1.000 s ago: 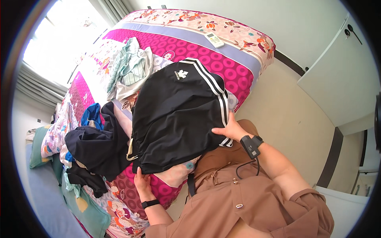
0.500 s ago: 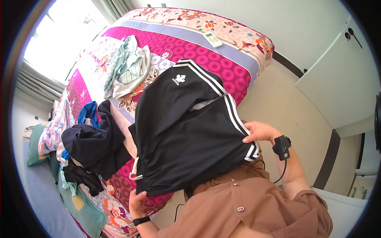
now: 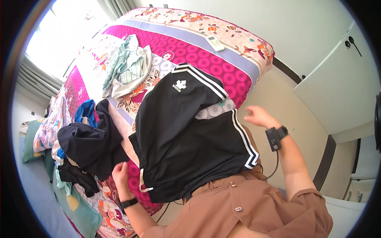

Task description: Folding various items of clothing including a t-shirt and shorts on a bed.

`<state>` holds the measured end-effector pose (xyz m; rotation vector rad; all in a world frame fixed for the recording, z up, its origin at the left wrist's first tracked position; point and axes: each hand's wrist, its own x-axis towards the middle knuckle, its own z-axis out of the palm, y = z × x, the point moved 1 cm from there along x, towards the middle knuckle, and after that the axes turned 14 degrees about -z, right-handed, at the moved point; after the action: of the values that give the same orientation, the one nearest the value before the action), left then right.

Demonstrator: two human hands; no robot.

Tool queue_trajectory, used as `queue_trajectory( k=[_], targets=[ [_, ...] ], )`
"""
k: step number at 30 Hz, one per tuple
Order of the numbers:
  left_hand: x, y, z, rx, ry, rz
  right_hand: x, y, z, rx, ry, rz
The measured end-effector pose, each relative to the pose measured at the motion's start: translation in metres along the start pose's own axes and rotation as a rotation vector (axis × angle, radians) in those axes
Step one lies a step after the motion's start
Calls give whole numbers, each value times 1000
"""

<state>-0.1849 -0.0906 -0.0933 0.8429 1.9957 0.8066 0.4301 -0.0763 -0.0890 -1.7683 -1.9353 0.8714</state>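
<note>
A pair of black shorts (image 3: 190, 135) with white side stripes and a white drawstring lies spread over the bed's near edge, waistband toward the left and leg openings toward the right. My left hand (image 3: 120, 174) is just left of the waistband, its fingers curled in with nothing in them. Just off the right leg's striped hem is my right hand (image 3: 260, 117), empty, with bent fingers and thumb apart. Neither hand touches the shorts. Beyond my left hand, a heap of dark navy clothing (image 3: 89, 142) rests on the bed.
On the patterned bedspread (image 3: 234, 79) lie pale green striped and light clothes (image 3: 129, 69) and a white remote control (image 3: 214, 43). A bright blue garment (image 3: 85, 111) pokes from the dark heap. Pillows are at left; a white door (image 3: 341, 83) stands to the right.
Both hands have let go of the shorts. My left hand has moved up and left, my right hand upward. The right leg has shifted slightly, widening the gap between the legs.
</note>
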Motion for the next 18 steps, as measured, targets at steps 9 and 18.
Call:
queue_trajectory(
  k=[9, 18],
  targets=[
    [80, 33, 97, 205, 270, 152, 125, -54, 19, -48, 299, -187],
    [53, 43, 31, -180, 471, 507, 118, -55, 6, 1, 341, -120]
  ],
)
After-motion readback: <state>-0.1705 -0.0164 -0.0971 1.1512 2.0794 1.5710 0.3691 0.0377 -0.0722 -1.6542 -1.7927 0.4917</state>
